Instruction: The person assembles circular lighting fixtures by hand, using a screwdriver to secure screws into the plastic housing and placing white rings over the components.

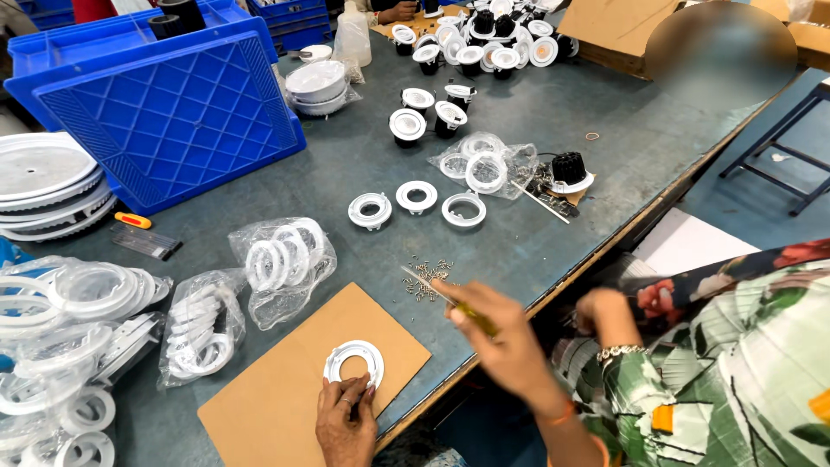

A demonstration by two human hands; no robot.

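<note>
The left hand (346, 419) sits at the bottom edge, partly cut off, with its fingers pressing down on a flat white plastic ring (354, 361). That ring lies on a brown cardboard sheet (277, 389) on the grey tabletop (536, 233). The right hand (488, 324) is closed around a thin screwdriver with a yellow-green handle (450, 301). The handle is mostly hidden in the fist, and the tip points at a little pile of tiny screws (428, 278) (too small to see well). Another hand (609, 313), from a person in a flowery sleeve, is blurry. Clear bags of white rings (281, 255) lie to the left, near a big blue plastic crate (164, 104).
</note>
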